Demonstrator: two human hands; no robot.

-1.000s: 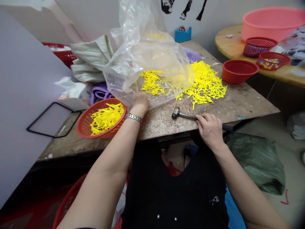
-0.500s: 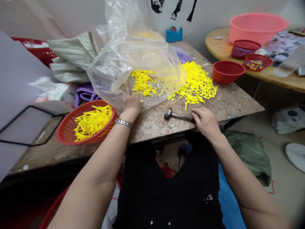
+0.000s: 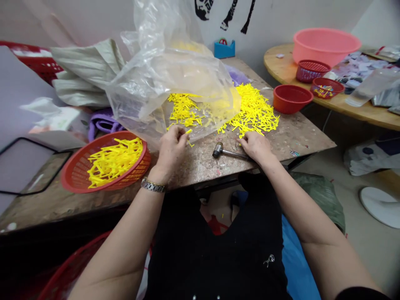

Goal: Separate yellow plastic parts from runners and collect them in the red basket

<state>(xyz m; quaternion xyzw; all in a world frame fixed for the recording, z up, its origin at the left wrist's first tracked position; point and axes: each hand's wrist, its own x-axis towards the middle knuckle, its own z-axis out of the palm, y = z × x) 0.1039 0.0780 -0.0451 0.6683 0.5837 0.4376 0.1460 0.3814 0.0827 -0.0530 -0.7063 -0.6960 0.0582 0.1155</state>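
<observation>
My left hand [image 3: 172,150], with a metal watch at its wrist, pinches a small yellow plastic piece [image 3: 188,131] at the table's front. Just right of it, another yellow piece lies on the tabletop. My right hand [image 3: 256,146] is closed at the near edge of a heap of yellow plastic pieces [image 3: 254,106]; what its fingertips hold is too small to make out. A small two-faced hammer [image 3: 231,153] lies between the hands, its handle end by the right hand. A clear plastic bag [image 3: 137,83] with yellow pieces at its mouth lies beyond my left hand.
An orange-red basket [image 3: 73,168] of yellow pieces stands left of my left hand. At the right are a red bowl [image 3: 292,100] and a round wooden table [image 3: 281,62] with a pink basin [image 3: 326,43]. A blue tape dispenser [image 3: 224,49] stands by the wall.
My left hand has come away from the bag's edge and now pinches a yellow piece. My right hand has left the hammer's handle for the edge of the heap.
</observation>
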